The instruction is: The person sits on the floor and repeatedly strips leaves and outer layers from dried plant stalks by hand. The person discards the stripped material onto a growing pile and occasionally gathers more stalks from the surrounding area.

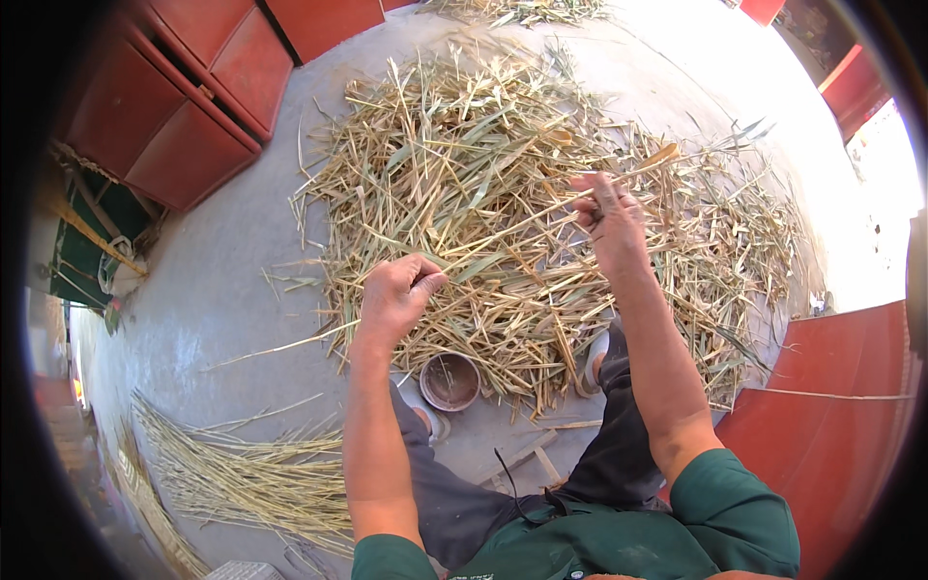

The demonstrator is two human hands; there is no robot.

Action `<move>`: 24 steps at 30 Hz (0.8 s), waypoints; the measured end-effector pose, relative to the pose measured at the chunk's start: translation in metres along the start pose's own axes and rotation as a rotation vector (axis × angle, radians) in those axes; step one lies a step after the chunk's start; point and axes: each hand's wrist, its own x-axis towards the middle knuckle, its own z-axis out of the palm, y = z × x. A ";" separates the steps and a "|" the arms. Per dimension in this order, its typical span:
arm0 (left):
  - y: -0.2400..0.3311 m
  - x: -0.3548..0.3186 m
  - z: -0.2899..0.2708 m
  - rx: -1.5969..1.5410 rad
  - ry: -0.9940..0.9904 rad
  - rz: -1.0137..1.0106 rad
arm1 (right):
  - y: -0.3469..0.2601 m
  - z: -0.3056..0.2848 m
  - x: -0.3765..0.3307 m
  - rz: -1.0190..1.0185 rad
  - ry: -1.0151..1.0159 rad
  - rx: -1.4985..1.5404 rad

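Note:
A long, pale stalk [512,229] with dry leaves at its far end slants across in front of me, from lower left to upper right. My left hand [398,293] is closed, thumb and fingers pinching it. Farther along, my right hand [611,220] has its fingers curled around the same stalk; something small and dark shows between those fingers, too small to name. Beneath both hands spreads a big heap of dry leaves and stalk peelings [454,164]. Between my feet, at the heap's near edge, stands a small round bowl [450,360], with some bits inside.
Several thin stripped stalks [261,474] lie in a bundle on the concrete floor [232,300] at my left. Red panelled doors [184,116] stand at the far left, and a red panel [822,416] at the near right. A broom [101,237] leans at the left.

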 end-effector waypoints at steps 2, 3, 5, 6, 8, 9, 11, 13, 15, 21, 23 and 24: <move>0.002 0.000 -0.001 0.026 -0.009 -0.004 | 0.009 0.014 -0.014 0.104 -0.199 -0.044; 0.002 0.001 -0.001 0.034 -0.018 -0.010 | 0.011 0.029 -0.030 0.101 -0.241 -0.096; 0.004 0.002 -0.001 0.050 -0.034 -0.020 | 0.029 0.032 -0.033 0.073 -0.245 -0.056; 0.003 0.002 0.000 0.034 -0.025 -0.001 | 0.031 0.033 -0.033 0.053 -0.219 -0.069; 0.003 0.002 0.002 0.004 -0.009 0.039 | 0.032 0.035 -0.033 0.012 -0.166 -0.093; 0.002 0.002 0.001 0.006 -0.003 0.043 | 0.031 0.036 -0.033 0.014 -0.141 -0.108; 0.002 0.001 0.001 0.008 0.009 0.054 | 0.030 0.038 -0.034 0.018 -0.090 -0.140; 0.000 0.000 -0.003 0.007 0.005 -0.002 | 0.022 0.031 -0.028 -0.033 -0.049 -0.144; -0.002 -0.001 -0.007 0.002 0.004 -0.024 | 0.012 0.018 -0.016 -0.075 -0.007 -0.128; -0.006 -0.005 -0.015 0.021 -0.017 0.002 | -0.015 -0.013 0.008 -0.115 0.113 -0.092; -0.011 -0.009 -0.021 0.011 -0.030 -0.085 | -0.026 -0.027 0.020 -0.112 0.126 -0.022; -0.011 -0.011 -0.021 0.027 -0.034 -0.092 | -0.023 -0.027 0.020 -0.105 0.059 0.005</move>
